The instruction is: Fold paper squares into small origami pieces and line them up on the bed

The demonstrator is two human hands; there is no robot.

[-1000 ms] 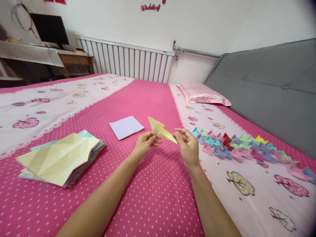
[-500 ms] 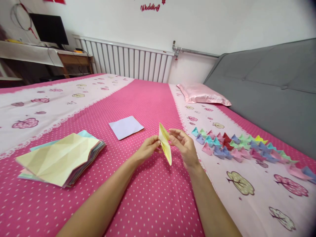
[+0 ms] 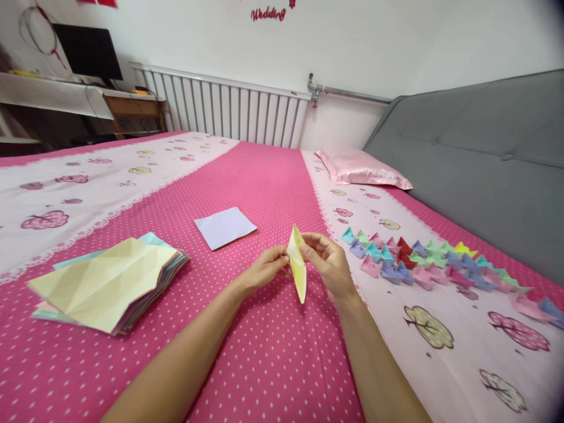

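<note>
A folded yellow paper boat (image 3: 298, 271), narrow and pointed at both ends, is held upright just above the pink dotted bedspread. My left hand (image 3: 267, 269) pinches its left side with thumb and fingertips. On the other side my right hand (image 3: 325, 258) grips the upper right part, its thumb in front and its fingers partly hidden behind. Beyond my left hand lies a small pile of square lilac paper (image 3: 225, 228). To the right, several small folded paper boats (image 3: 403, 249) in many colours stand in rows.
At the left rests a thick stack of creased coloured paper (image 3: 110, 279), cream sheet on top. A pink pillow (image 3: 363, 168) lies near the grey headboard (image 3: 476, 147). Behind the bed are a white radiator (image 3: 220, 106) and a desk with a monitor (image 3: 88, 53).
The yellow paper boat has turned a little more upright and shifted slightly down and right. Both hands keep hold of it, the left having moved a little to the right.
</note>
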